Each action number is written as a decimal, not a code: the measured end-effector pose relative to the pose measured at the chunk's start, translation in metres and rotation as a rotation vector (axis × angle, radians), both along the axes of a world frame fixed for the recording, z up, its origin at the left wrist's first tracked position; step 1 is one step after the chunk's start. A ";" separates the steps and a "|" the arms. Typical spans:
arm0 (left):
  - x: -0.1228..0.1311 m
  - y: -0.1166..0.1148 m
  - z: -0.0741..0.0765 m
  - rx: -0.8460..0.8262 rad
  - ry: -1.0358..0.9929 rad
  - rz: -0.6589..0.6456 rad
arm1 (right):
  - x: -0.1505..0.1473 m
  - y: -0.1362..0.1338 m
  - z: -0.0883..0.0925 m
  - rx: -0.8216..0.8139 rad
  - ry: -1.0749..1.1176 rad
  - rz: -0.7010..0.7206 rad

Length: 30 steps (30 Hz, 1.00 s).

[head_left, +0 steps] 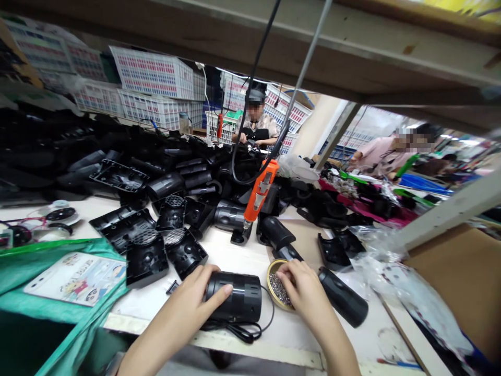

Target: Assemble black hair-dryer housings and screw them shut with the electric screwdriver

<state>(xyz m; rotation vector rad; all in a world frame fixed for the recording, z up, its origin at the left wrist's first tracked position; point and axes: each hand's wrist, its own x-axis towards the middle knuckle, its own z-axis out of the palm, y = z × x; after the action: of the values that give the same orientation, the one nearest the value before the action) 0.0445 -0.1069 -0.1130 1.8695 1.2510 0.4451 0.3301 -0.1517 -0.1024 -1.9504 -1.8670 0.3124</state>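
My left hand [198, 295] is wrapped around a black cylindrical housing [245, 298] lying on its side near the table's front edge. The thumb rests along its top, and a coiled black cable [245, 330] lies below it. My right hand [303, 284] reaches into a round yellowish tin [270, 274] full of small metal screws [278, 290]. Its fingers are drawn together over the screws; whatever they pinch is hidden. Just right of that hand lies another black cylinder [344, 297]. An orange electric screwdriver [261, 190] hangs tip down beyond the tin.
Open black half-shells [146, 258] lie left of the housing, before a large heap of black parts [129, 151]. A green cloth bag [97, 313] hangs at left. Plastic bags [376, 250] lie right. A shelf [352, 52] crosses overhead. Two co-workers sit beyond.
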 end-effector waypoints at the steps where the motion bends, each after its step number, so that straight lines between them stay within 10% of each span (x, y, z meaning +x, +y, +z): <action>1: 0.000 -0.001 0.001 0.015 0.021 0.006 | 0.002 -0.001 0.001 0.020 0.025 -0.007; 10: 0.006 -0.001 0.001 0.310 -0.015 -0.028 | -0.001 -0.006 0.010 0.180 0.214 -0.063; 19: 0.028 -0.005 0.008 0.696 -0.355 -0.220 | -0.061 -0.012 0.027 0.133 0.552 0.210; 30: 0.009 -0.010 0.017 0.731 -0.498 -0.419 | -0.074 -0.013 0.037 -0.087 0.722 0.301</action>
<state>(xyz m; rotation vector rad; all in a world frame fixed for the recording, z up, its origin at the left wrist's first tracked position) 0.0530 -0.1170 -0.0965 2.3277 0.3497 1.1547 0.2559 -0.1652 -0.0652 -1.3222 -1.6423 1.0447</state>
